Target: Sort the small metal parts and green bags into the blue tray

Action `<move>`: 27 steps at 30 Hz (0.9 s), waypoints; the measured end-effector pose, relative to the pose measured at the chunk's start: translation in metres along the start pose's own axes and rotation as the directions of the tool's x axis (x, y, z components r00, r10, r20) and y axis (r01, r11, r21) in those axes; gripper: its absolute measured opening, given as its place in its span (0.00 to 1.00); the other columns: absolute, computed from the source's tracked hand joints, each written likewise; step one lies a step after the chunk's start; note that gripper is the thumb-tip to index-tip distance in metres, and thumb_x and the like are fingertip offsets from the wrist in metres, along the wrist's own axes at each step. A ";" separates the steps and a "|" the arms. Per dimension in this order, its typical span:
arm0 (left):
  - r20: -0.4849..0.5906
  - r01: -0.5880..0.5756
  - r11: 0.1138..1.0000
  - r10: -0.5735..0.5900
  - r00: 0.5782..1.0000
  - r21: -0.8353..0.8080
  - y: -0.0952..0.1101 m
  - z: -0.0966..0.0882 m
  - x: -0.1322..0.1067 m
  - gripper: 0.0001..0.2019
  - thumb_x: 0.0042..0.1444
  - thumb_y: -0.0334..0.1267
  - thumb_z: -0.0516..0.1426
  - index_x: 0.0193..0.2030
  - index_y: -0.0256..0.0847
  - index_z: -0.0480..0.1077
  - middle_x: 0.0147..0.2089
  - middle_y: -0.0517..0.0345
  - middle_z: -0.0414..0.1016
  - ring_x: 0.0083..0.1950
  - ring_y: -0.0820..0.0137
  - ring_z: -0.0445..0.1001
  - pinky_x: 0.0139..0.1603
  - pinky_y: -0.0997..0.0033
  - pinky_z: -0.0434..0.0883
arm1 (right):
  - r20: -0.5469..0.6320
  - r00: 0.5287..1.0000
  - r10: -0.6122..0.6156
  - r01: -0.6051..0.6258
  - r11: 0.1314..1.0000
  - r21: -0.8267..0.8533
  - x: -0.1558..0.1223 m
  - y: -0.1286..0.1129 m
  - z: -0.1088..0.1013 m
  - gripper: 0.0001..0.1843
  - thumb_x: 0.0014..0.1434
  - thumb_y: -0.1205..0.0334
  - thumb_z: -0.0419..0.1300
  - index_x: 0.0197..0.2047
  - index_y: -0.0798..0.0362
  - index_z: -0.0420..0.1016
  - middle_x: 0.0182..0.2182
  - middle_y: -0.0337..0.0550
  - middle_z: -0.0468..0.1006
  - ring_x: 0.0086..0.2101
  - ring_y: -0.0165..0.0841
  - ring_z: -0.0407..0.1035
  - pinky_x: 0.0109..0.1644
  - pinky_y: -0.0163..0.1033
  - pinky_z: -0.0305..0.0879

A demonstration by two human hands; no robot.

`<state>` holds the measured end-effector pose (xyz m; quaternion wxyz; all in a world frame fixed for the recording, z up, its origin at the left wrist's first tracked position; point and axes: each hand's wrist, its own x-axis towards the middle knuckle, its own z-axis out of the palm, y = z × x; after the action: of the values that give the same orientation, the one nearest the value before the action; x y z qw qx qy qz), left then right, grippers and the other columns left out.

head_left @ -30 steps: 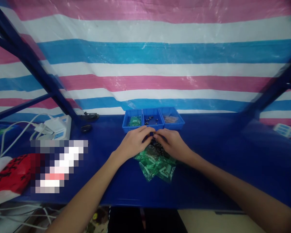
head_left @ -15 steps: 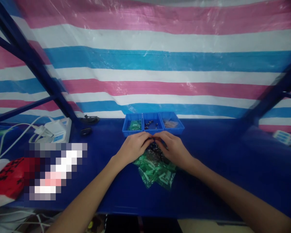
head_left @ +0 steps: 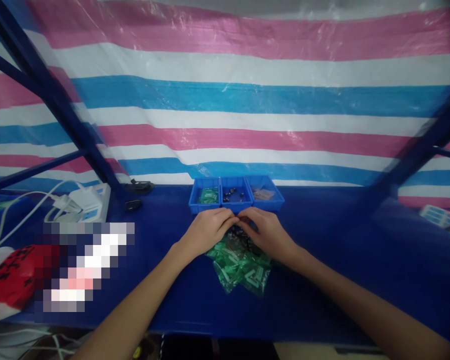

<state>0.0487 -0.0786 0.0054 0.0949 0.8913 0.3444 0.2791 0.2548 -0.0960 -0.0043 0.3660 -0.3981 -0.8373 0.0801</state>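
Observation:
My left hand (head_left: 210, 227) and my right hand (head_left: 264, 230) meet fingertip to fingertip just in front of the blue bins. Both are pinched closed, and whatever lies between the fingers is too small or hidden to make out. Below them, partly covered by the hands, is a heap of small clear bags with green contents (head_left: 242, 267). Small dark and shiny pieces (head_left: 243, 237) lie at the top of the heap. Behind the hands, the left blue bin (head_left: 195, 200) has green packets, the middle bin (head_left: 235, 202) a few small dark parts, and the right bin (head_left: 272, 204) pale brownish packets.
On the blue table (head_left: 322, 280), a white power strip (head_left: 101, 202) with cables stands at left, near a small black object (head_left: 133, 204). A red and white bag (head_left: 11, 275) lies at the left edge. Blue frame posts (head_left: 71, 125) flank a striped sheet (head_left: 247, 97).
The fingertips of both hands have drawn slightly closer together. The whole view has shifted a little; the bins and the bag heap stay in place.

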 end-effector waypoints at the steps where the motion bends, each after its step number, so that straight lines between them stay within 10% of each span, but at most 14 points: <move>1: 0.004 0.001 1.000 -0.001 1.000 0.002 0.000 0.000 0.000 0.14 0.73 0.42 0.49 0.41 0.39 0.71 0.38 0.57 0.76 0.40 0.68 0.76 0.41 0.68 0.69 | 0.013 1.000 0.017 -0.018 0.999 0.034 0.001 -0.001 0.000 0.03 0.65 0.68 0.61 0.42 0.52 0.74 0.35 0.42 0.80 0.34 0.34 0.74 0.38 0.37 0.68; 13: -0.072 0.022 0.991 -0.013 0.997 0.128 0.001 -0.004 -0.001 0.18 0.70 0.43 0.51 0.29 0.39 0.67 0.25 0.62 0.67 0.27 0.74 0.67 0.29 0.72 0.58 | -0.059 0.998 -0.028 0.026 0.999 -0.037 0.003 0.003 -0.004 0.03 0.65 0.66 0.60 0.42 0.52 0.73 0.39 0.45 0.78 0.42 0.39 0.71 0.46 0.42 0.67; 27: -0.026 0.044 0.975 -0.040 0.999 0.218 -0.010 -0.004 -0.004 0.10 0.68 0.39 0.51 0.41 0.40 0.72 0.35 0.56 0.76 0.35 0.67 0.74 0.33 0.70 0.66 | -0.139 0.990 -0.032 0.003 0.978 -0.208 0.053 0.031 -0.007 0.11 0.65 0.68 0.54 0.48 0.54 0.75 0.44 0.53 0.78 0.48 0.46 0.68 0.53 0.53 0.65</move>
<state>0.0383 -0.0735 0.0036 -0.0015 0.8858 0.3928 0.2473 0.2566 -0.0378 0.0167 0.3820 -0.4313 -0.8164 -0.0393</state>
